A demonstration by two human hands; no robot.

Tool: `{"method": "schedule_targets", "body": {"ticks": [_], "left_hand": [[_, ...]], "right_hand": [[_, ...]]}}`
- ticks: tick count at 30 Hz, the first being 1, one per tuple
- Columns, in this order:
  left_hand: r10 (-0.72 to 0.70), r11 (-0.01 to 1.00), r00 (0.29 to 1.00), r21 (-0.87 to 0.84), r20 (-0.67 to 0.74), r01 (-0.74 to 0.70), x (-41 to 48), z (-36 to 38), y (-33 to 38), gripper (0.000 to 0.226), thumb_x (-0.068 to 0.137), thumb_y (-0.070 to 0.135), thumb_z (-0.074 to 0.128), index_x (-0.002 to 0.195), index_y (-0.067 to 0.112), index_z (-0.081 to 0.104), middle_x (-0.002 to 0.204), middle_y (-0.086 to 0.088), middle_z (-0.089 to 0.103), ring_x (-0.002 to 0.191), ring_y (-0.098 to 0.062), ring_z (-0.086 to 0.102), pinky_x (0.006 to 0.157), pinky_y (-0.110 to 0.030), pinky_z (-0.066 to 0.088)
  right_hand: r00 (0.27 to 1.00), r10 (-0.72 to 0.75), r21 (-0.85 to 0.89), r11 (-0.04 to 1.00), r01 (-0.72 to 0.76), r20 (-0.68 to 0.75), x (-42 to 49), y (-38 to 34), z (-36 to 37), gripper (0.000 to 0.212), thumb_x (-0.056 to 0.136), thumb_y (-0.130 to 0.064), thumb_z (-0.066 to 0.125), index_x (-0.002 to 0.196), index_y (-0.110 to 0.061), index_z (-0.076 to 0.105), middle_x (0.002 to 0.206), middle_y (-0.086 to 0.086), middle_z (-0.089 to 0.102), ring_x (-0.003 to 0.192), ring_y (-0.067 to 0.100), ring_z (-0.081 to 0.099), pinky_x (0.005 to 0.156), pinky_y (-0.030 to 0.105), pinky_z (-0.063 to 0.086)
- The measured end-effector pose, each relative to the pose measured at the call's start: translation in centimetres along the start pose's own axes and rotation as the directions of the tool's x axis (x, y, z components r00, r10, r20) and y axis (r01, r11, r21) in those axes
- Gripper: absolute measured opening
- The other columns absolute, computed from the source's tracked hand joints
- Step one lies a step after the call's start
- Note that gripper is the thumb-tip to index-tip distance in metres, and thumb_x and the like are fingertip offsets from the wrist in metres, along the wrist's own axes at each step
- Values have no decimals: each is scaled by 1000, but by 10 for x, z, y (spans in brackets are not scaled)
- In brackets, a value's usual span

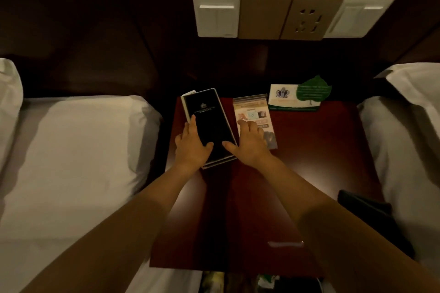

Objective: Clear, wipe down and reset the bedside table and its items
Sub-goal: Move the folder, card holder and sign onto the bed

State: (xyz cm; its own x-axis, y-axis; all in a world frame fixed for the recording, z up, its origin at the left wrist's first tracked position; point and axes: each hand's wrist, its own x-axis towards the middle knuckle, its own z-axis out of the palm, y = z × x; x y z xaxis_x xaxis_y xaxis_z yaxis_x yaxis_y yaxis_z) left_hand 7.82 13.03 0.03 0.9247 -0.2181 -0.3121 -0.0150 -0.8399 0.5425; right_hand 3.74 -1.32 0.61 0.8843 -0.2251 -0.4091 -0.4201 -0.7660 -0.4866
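L hand & R hand flat, fingers spread, arms outstretched

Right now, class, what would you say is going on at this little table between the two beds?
A person leans over the dark red bedside table, both hands on a black folder lying on a few papers at the table's left back. The left hand rests on its left edge; the right hand has its thumb on the folder and fingers over a colourful leaflet beside it. A white card with a green leaf tag stands behind. Nothing is lifted yet.
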Motion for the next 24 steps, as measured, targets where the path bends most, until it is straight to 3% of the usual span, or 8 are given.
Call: {"method": "schedule_targets", "body": {"ticks": [4,11,16,20,24], "left_hand": [[-114,989,993,-96,10,115,29,5,-17,81,84,27,64,146,5,16,146,-17,39,136,-34,36,111,-48,32],[-268,950,963,-165,10,266,46,17,-34,79,89,44,53,148,8,14,151,-15,31,141,-31,20,112,-47,30],[-262,963,965,-63,9,262,50,21,-41,68,93,49,41,148,14,21,159,-13,12,145,-30,10,118,-45,17],[-279,949,959,-167,-59,266,48,21,-46,51,93,39,44,139,15,40,154,-8,28,140,-29,20,115,-48,22],[-386,883,914,-336,-124,328,41,13,-66,49,95,33,44,138,10,38,139,-14,45,130,-31,35,107,-46,33]], "right_hand": [[998,-6,40,999,4,57,29,-17,19,77,87,-43,56,145,-11,17,145,17,27,133,35,26,111,49,28],[990,110,163,979,-123,87,61,-34,36,83,89,-37,55,148,-6,5,149,19,24,136,39,23,112,49,24],[974,219,246,948,-201,-50,76,-44,42,55,88,-28,55,131,-2,32,136,22,42,126,40,35,101,46,34],[970,225,280,941,-191,-95,79,-49,47,44,88,-27,54,121,-3,38,127,21,46,119,39,41,93,44,37],[979,202,355,918,-179,-31,75,-72,63,40,86,-30,56,115,-6,40,123,20,48,115,39,46,93,45,43]]}}
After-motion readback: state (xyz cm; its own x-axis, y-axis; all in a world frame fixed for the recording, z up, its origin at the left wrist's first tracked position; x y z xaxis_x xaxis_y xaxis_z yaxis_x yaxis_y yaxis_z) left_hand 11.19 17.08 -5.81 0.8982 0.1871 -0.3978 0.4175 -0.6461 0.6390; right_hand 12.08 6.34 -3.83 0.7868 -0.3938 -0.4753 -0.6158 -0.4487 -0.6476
